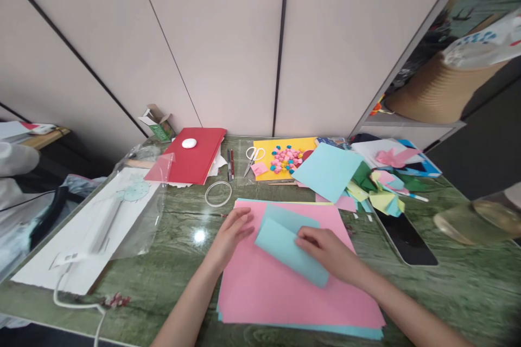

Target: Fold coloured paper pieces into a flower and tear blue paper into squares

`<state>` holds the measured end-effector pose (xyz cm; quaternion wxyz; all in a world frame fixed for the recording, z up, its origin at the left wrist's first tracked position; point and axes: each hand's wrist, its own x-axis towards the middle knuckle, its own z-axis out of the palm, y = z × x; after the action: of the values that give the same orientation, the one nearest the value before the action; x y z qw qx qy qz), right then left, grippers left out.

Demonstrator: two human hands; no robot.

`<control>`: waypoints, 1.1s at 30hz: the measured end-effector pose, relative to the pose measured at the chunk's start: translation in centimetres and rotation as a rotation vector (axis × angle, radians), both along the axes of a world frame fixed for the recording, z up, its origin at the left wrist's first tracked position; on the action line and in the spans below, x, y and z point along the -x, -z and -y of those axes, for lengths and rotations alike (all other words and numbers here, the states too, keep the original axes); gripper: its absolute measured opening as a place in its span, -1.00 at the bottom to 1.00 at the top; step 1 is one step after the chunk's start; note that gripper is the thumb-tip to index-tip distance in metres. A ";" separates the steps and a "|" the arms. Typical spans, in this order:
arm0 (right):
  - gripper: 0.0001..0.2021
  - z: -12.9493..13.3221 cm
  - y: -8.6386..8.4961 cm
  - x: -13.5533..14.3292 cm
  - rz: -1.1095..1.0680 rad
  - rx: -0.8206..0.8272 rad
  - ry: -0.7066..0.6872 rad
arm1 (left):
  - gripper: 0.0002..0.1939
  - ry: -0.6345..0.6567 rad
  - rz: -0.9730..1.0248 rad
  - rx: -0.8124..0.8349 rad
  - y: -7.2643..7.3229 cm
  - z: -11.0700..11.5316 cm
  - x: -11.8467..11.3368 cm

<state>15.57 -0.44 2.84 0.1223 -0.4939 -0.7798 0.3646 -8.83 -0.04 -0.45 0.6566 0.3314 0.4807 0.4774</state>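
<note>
A light blue sheet of paper [285, 244] is bent over on itself, its near part curling up, above a stack of large pink paper [280, 298]. More blue sheets peek out at the stack's lower edge. My right hand [323, 246] pinches the bent-over edge of the blue sheet between thumb and fingers. At the stack's upper left edge, my left hand [233, 236] rests with its fingers apart, holding nothing, a little left of the blue sheet.
Behind the stack lie white-handled scissors [253, 158], a yellow sheet [264, 174] with small paper balls [285, 160], and another blue sheet [329, 171]. A phone [407, 241] and a glass jar [468, 222] stand right. A red folder [195, 160] and tape ring [218, 194] lie left.
</note>
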 end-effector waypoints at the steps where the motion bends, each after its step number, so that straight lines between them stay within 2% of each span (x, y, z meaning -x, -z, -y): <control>1: -0.73 -0.9 0.6 -0.1 0.034 -0.060 0.026 | -0.69 0.008 -0.017 -0.005 0.0 0.0 0.0; 5: -0.82 -3.1 2.7 -0.3 0.087 -0.197 0.079 | -0.72 0.104 -0.262 -0.113 0.1 0.2 -0.1; 9: -0.89 -4.0 3.8 -0.4 0.124 -0.258 0.080 | -0.74 0.184 -0.546 -0.266 0.2 0.6 -0.7; 13: -0.92 -4.2 4.2 0.1 0.153 -0.271 0.078 | -0.75 0.245 -0.809 -0.446 0.4 1.1 -1.4; 17: -0.91 -4.2 3.9 0.7 0.188 -0.258 0.103 | -0.75 0.256 -1.013 -0.535 0.9 1.6 -1.9; 29: -0.75 -5.0 2.3 1.3 0.294 -0.074 0.186 | -0.76 0.284 -1.160 -0.639 1.0 2.2 -2.1; 33: -0.79 -4.8 2.4 1.5 0.263 -0.010 0.173 | -0.76 0.269 -1.171 -0.648 1.1 2.2 -2.2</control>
<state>14.12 4.38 0.46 0.0528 -0.6022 -0.7455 0.2809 -6.65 -2.25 -1.58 0.2094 0.7718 0.5442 0.2536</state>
